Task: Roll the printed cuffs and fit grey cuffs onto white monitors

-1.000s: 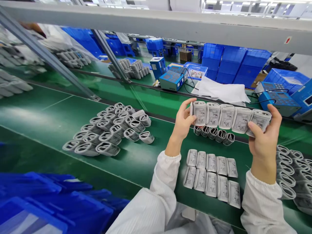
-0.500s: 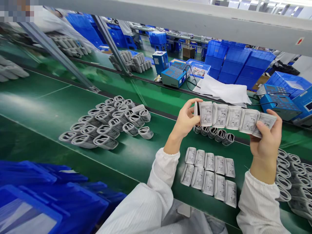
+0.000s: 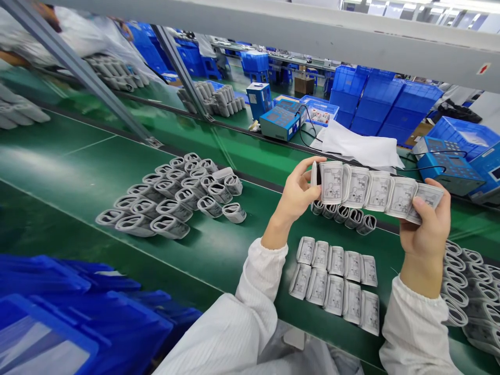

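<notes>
Between my two hands a row of several rolled grey cuffs (image 3: 357,187) with printed diagrams is held up above the bench. My left hand (image 3: 300,187) grips the left end of the row, thumb in front. At the right end, my right hand (image 3: 427,219) clamps the last cuff, its thumb pressed on the printed face. Below the row, more rolled cuffs (image 3: 344,216) stand on end. Nearer me, two rows of flattened cuffs (image 3: 335,284) lie with their prints facing up.
Rolled cuffs (image 3: 172,195) stand in a group on the green bench (image 3: 234,250) to the left, and others (image 3: 472,291) at the right edge. Blue crates (image 3: 97,323) are at lower left. Beyond the bench are blue instruments (image 3: 283,120), white sheets (image 3: 357,146) and a metal post (image 3: 86,73).
The held row tilts slightly and shifts a little to the right in view, staying between both hands. The rest of the bench looks the same apart from a slight camera shift.
</notes>
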`<state>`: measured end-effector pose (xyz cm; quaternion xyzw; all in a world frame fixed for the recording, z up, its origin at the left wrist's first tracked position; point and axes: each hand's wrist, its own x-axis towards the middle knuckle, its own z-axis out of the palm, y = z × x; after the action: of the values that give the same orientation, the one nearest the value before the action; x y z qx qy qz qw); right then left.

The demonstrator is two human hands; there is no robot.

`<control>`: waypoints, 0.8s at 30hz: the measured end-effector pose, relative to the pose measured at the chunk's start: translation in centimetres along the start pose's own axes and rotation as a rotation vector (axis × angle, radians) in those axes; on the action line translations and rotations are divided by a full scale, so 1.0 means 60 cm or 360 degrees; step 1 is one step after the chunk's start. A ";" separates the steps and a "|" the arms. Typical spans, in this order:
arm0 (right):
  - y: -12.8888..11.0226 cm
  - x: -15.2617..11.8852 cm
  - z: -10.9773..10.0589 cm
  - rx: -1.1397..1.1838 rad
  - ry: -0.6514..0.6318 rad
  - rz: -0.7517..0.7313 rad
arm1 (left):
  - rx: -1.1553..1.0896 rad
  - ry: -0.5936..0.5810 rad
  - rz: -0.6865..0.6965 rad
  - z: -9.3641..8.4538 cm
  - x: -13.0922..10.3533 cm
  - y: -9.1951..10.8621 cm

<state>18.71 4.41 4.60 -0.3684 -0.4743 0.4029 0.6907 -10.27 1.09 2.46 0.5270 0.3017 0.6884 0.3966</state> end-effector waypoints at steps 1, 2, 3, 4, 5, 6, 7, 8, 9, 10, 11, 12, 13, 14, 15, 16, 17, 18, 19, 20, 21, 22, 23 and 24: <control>0.001 0.000 -0.001 -0.0006 -0.0009 0.0001 | 0.0002 0.0005 0.0000 -0.001 0.000 0.000; 0.001 0.000 -0.001 -0.0008 -0.0017 0.0000 | -0.0001 0.0009 -0.0002 -0.001 0.000 0.000; 0.001 0.000 -0.001 -0.0005 -0.0023 0.0000 | -0.0011 0.0010 -0.0003 -0.002 0.000 -0.001; 0.001 0.000 -0.001 0.0002 -0.0028 0.0002 | -0.0026 0.0010 -0.0004 -0.002 0.000 -0.001; 0.001 0.000 0.000 0.0016 -0.0029 0.0005 | -0.0042 0.0008 -0.0005 -0.003 0.000 -0.001; 0.001 0.000 0.000 0.0036 -0.0025 0.0005 | -0.0056 0.0003 -0.0003 -0.003 0.001 -0.002; 0.000 -0.001 0.001 0.0060 -0.0017 0.0002 | -0.0066 -0.0003 -0.0001 -0.003 0.001 -0.002; 0.000 -0.001 0.002 0.0081 -0.0007 -0.0003 | -0.0069 -0.0006 -0.0003 -0.004 0.002 -0.002; 0.000 -0.001 0.003 0.0097 0.0000 -0.0006 | -0.0070 -0.0007 -0.0011 -0.004 0.002 -0.003; 0.001 -0.001 0.003 0.0108 0.0007 -0.0008 | -0.0073 -0.0004 -0.0022 -0.004 0.003 -0.003; 0.001 0.000 0.003 0.0116 0.0012 -0.0011 | -0.0079 0.0000 -0.0032 -0.004 0.003 -0.003; 0.002 0.000 0.003 0.0119 0.0013 -0.0013 | -0.0088 0.0007 -0.0043 -0.004 0.004 -0.003; 0.002 0.000 0.003 0.0122 0.0012 -0.0012 | -0.0098 0.0013 -0.0047 -0.004 0.004 -0.004; 0.002 0.000 0.003 0.0126 0.0013 -0.0011 | -0.0109 0.0016 -0.0045 -0.005 0.004 -0.004; 0.002 0.000 0.004 0.0131 0.0013 -0.0006 | -0.0119 0.0017 -0.0043 -0.005 0.004 -0.004; 0.001 0.000 0.004 0.0132 0.0011 0.0000 | -0.0128 0.0018 -0.0045 -0.006 0.004 -0.004; 0.000 0.000 0.005 0.0130 0.0008 0.0002 | -0.0135 0.0019 -0.0052 -0.007 0.003 -0.005; -0.001 -0.001 0.006 0.0127 0.0004 0.0004 | -0.0141 0.0023 -0.0063 -0.008 0.003 -0.005; -0.002 -0.002 0.006 0.0126 -0.0004 0.0007 | -0.0145 0.0030 -0.0078 -0.008 0.003 -0.005; -0.004 -0.003 0.007 0.0131 -0.0009 0.0009 | -0.0150 0.0041 -0.0095 -0.008 0.003 -0.005; -0.005 -0.004 0.008 0.0141 -0.0018 0.0017 | -0.0157 0.0059 -0.0109 -0.008 0.003 -0.005; -0.006 -0.005 0.008 0.0153 -0.0031 0.0028 | -0.0166 0.0083 -0.0120 -0.006 0.004 -0.005; -0.006 -0.005 0.008 0.0163 -0.0052 0.0042 | -0.0177 0.0112 -0.0132 -0.004 0.004 -0.005; -0.006 -0.006 0.007 0.0166 -0.0071 0.0045 | -0.0189 0.0149 -0.0146 0.000 0.005 -0.004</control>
<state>18.28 3.99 4.90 -0.3295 -0.4627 0.4450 0.6923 -10.26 1.48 2.41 0.4554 0.3023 0.7101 0.4439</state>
